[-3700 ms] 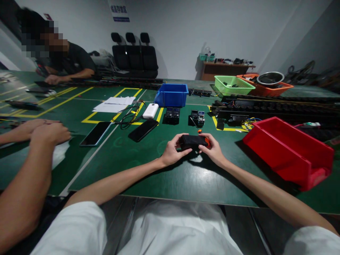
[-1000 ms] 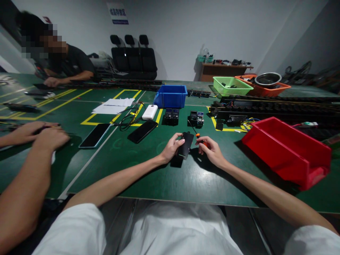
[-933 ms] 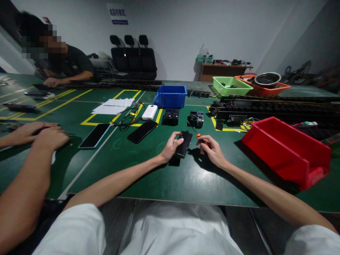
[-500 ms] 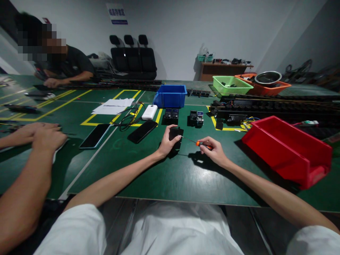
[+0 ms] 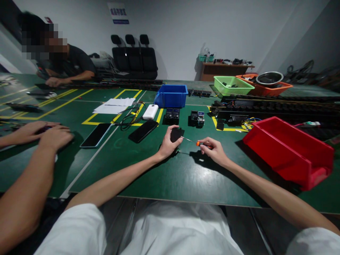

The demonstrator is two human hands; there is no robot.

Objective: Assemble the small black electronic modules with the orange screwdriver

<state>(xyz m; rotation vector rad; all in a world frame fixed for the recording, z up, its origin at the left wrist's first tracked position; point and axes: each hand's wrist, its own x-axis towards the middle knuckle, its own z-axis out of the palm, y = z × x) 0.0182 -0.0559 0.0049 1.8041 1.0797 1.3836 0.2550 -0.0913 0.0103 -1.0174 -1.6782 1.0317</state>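
My left hand (image 5: 169,143) is closed around a small black box-like part (image 5: 176,135), held just above the green table. In my right hand (image 5: 213,150) is a screwdriver (image 5: 204,144) with an orange and black handle. Its thin shaft points left, and the tip meets the right side of the black part near my left thumb. Beyond my hands, dark modules (image 5: 172,116) stand in front of a blue bin (image 5: 172,95), and a second pair of modules (image 5: 197,118) stands to their right.
A red bin (image 5: 287,148) lies to the right of my right forearm. Left of my hands are a black phone (image 5: 143,131), a white power bank (image 5: 150,111) and another phone (image 5: 97,135). A person's hands (image 5: 54,136) work at the left; another person sits across.
The black part has tilted in my left hand, its lower end no longer showing below my thumb. The neighbouring person's hands have moved slightly right. My right hand is almost unmoved.
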